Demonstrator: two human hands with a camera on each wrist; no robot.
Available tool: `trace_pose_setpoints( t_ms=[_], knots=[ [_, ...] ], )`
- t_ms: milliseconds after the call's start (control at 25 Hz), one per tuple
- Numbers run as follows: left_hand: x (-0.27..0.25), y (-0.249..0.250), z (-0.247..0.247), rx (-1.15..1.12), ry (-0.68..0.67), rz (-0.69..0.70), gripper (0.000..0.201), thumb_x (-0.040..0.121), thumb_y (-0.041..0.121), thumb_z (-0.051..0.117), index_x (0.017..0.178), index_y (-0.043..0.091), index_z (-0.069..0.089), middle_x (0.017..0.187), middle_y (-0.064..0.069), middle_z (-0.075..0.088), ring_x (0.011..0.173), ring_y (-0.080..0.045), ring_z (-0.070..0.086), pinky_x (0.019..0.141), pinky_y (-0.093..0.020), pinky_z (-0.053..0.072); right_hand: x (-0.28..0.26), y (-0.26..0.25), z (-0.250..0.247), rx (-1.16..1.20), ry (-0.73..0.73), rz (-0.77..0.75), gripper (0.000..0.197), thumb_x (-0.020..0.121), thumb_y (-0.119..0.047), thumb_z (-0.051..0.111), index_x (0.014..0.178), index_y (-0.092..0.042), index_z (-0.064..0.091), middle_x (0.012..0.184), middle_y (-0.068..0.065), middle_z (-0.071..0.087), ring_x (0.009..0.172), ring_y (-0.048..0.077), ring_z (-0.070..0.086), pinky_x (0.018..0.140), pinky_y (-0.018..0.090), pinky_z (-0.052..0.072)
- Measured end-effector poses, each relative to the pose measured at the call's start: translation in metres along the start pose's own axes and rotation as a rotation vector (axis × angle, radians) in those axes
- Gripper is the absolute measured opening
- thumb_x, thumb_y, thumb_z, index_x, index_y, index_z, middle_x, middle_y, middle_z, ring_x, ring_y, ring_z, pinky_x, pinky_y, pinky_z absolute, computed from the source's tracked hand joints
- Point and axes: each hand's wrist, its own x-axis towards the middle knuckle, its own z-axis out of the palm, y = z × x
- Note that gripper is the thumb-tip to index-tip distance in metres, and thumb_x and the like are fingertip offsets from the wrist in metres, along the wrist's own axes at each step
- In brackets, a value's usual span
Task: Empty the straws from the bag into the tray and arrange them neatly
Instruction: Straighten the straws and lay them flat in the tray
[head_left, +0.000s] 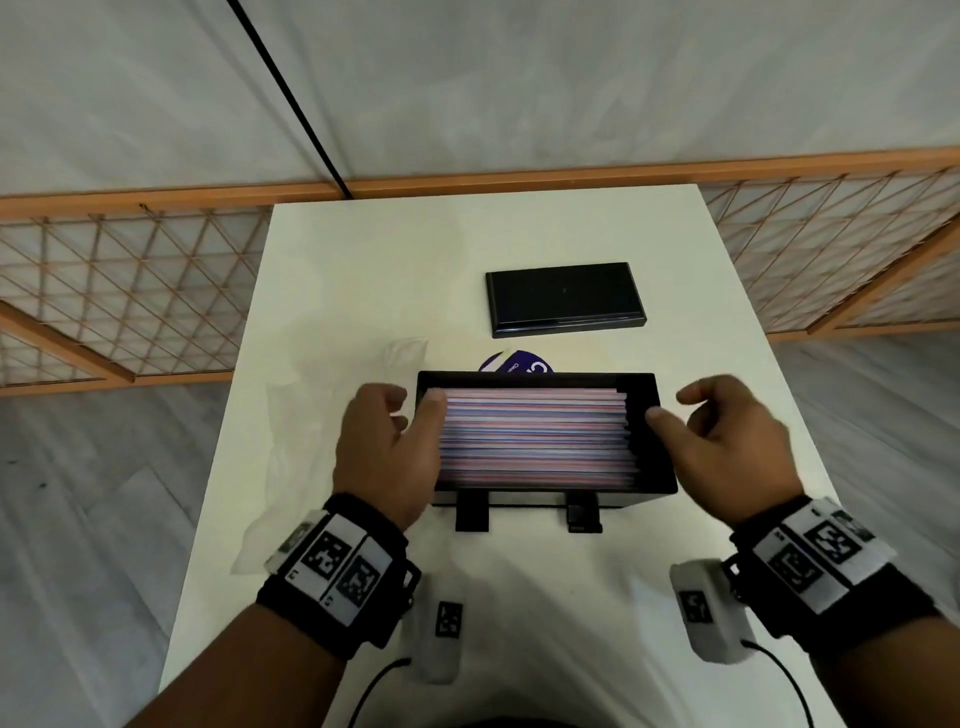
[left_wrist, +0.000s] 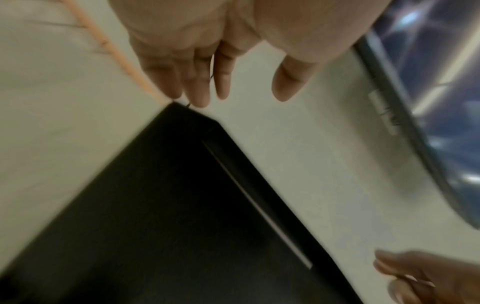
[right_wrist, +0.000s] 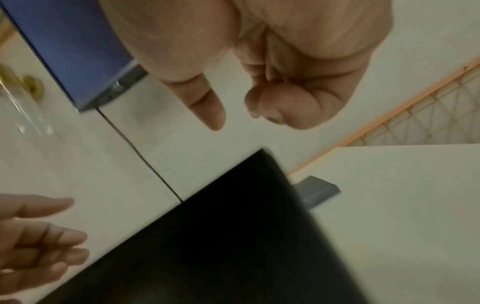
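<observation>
In the middle of the frame, the straws (head_left: 537, 439) lie side by side in the black tray (head_left: 652, 415) on the white surface (head_left: 363, 270). The left hand (head_left: 387, 452) sits at the tray's left end, fingers loose, thumb on the straw ends. The right hand (head_left: 727, 447) hovers by the right end, fingers loosely curled, holding nothing. The clear bag (head_left: 291, 415) lies left of the tray.

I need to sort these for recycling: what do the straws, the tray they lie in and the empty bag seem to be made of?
Straws: probably paper; matte, thin red, white and blue stripes. Tray: likely rigid plastic; smooth black walls, faint sheen. Bag: thin clear plastic film; crinkled, table shows through.
</observation>
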Motion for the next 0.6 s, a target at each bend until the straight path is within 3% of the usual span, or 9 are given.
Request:
trace_pose_setpoints(
  t_ms=[80,160,240,280,400,600],
  knots=[
    [0.004,0.022,0.001,-0.199,-0.029,0.007,0.025,0.089,0.04,0.066,0.092,0.016,0.062,0.088,-0.001,0.067,0.074,-0.017,0.061,0.069,-0.033,0.046,0.005,-0.02,-0.001,0.222,-0.019,0.038,0.019,0.083,-0.03,0.071,0.08,-0.014,0.062,0.064,0.004,0.063,0.057,0.022,0.06,0.061,0.033,0.046],
    [0.008,0.039,0.009,-0.553,-0.249,-0.249,0.023,0.091,0.033,0.064,0.082,0.012,0.062,0.07,-0.006,0.064,0.054,-0.018,0.058,0.053,-0.03,0.044,0.007,-0.04,0.014,0.558,-0.235,0.207,0.019,0.086,-0.019,0.068,0.078,-0.003,0.061,0.065,0.014,0.06,0.048,0.028,0.057,0.052,0.034,0.049],
    [0.011,0.048,0.02,-0.704,-0.425,-0.524,0.027,0.095,0.035,0.058,0.089,0.01,0.06,0.068,-0.007,0.065,0.049,-0.017,0.059,0.05,-0.028,0.044,0.009,-0.054,0.034,0.756,-0.436,0.42,0.01,0.091,-0.011,0.06,0.084,-0.004,0.061,0.069,0.015,0.06,0.048,0.026,0.058,0.051,0.032,0.05],
    [0.012,0.048,0.025,-0.692,-0.463,-0.575,0.03,0.096,0.038,0.055,0.094,0.009,0.06,0.071,-0.007,0.066,0.051,-0.018,0.061,0.052,-0.028,0.045,0.01,-0.057,0.043,0.801,-0.496,0.496,0.008,0.092,-0.011,0.057,0.088,-0.005,0.06,0.073,0.014,0.062,0.051,0.025,0.062,0.053,0.032,0.053],
    [0.015,0.044,0.033,-0.645,-0.484,-0.588,0.035,0.097,0.043,0.053,0.1,0.009,0.058,0.079,-0.009,0.068,0.061,-0.02,0.064,0.058,-0.03,0.047,0.017,-0.056,0.059,0.902,-0.514,0.605,0.009,0.094,-0.011,0.053,0.092,-0.005,0.06,0.08,0.012,0.066,0.063,0.024,0.069,0.065,0.035,0.056],
    [0.016,0.041,0.034,-0.657,-0.509,-0.579,0.034,0.098,0.04,0.054,0.094,0.007,0.059,0.071,-0.008,0.068,0.058,-0.019,0.066,0.06,-0.031,0.05,0.02,-0.05,0.064,0.928,-0.573,0.634,0.011,0.092,-0.014,0.054,0.094,-0.006,0.062,0.083,0.013,0.07,0.07,0.026,0.073,0.076,0.04,0.056]
  ],
)
